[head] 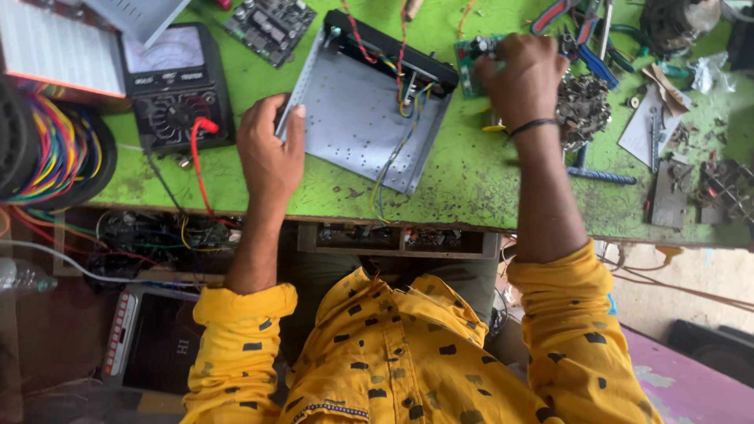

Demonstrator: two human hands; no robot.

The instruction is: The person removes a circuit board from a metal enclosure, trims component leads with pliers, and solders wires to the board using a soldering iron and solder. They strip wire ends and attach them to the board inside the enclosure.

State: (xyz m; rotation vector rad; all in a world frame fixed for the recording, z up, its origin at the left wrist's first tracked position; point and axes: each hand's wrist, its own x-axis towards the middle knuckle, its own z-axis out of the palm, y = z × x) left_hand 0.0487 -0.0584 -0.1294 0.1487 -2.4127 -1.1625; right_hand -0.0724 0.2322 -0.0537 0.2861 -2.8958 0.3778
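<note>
While the grey metal chassis plate (357,118) lies flat near the middle of the green workbench (471,173), tilted so its black front panel (393,47) points away from the person, both hands work at its edges. The left hand (269,149) grips the plate's left edge, fingers curled together against the metal with the thumb on top. The right hand (525,78) sits just past the plate's right end, fingers bunched and closed on a small green circuit board (471,63); exactly how the fingertips pinch it is hidden under the knuckles. A dark band circles that wrist. Red, yellow and blue wires (397,133) run from the black panel across the plate and trail off its near edge.

Left of the plate stands a black analog multimeter (177,86) with a red lead plugged into it, and beyond that a coil of multicoloured ribbon cable (55,149). A second, darker circuit board (271,27) lies at the bench's far edge. Right of the right hand sits a heap of small metal parts (583,106), with blue-handled pliers (589,47) near it and scraps of paper and hardware farther right. Yellow sleeves with black dashes fill the foreground.
</note>
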